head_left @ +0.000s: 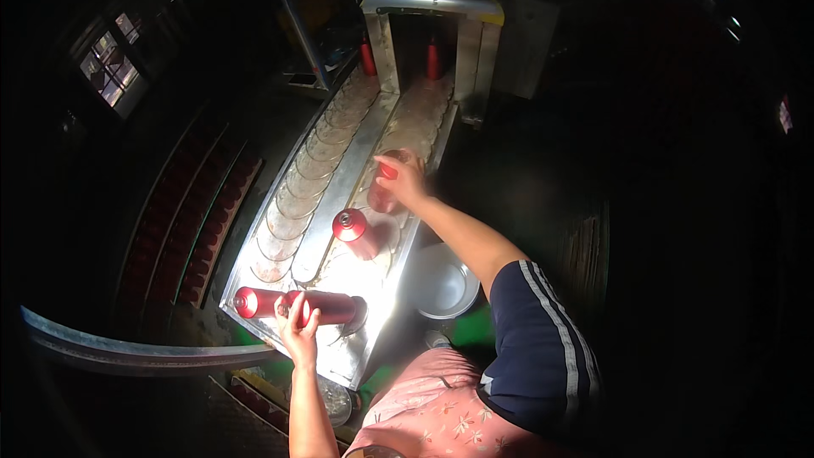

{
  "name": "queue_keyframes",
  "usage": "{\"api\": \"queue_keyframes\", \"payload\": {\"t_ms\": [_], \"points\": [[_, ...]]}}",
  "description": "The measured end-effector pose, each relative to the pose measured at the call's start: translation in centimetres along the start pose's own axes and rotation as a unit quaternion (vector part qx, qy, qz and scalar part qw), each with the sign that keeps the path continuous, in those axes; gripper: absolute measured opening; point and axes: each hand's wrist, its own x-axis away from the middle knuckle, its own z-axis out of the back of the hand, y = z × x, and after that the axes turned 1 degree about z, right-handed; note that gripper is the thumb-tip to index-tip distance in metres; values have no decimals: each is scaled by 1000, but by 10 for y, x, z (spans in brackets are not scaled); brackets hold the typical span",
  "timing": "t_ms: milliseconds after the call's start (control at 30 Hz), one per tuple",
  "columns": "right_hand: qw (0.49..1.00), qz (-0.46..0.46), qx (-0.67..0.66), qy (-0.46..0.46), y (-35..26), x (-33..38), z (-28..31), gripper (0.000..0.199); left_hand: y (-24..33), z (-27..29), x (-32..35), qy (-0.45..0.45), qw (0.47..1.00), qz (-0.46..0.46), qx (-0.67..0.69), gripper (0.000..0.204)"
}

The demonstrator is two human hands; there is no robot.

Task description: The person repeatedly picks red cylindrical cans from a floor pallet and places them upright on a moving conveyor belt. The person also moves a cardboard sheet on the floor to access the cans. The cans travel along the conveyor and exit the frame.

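Bottles [337, 308] gleam metallic red — round-shouldered and narrow-necked.

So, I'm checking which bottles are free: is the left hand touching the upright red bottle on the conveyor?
Apart. The head view shows brightly lit conveyor surface between the left hand and the upright red bottle.
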Motion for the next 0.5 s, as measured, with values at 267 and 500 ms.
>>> {"api": "queue_keyframes", "payload": {"t_ms": [267, 500], "points": [[993, 25, 103, -48, 27, -72, -33, 53, 42, -77, -28, 21, 994, 67, -82, 50], [987, 80, 132, 51, 29, -30, 5, 47, 51, -21, 32, 21, 998, 14, 55, 42]]}}
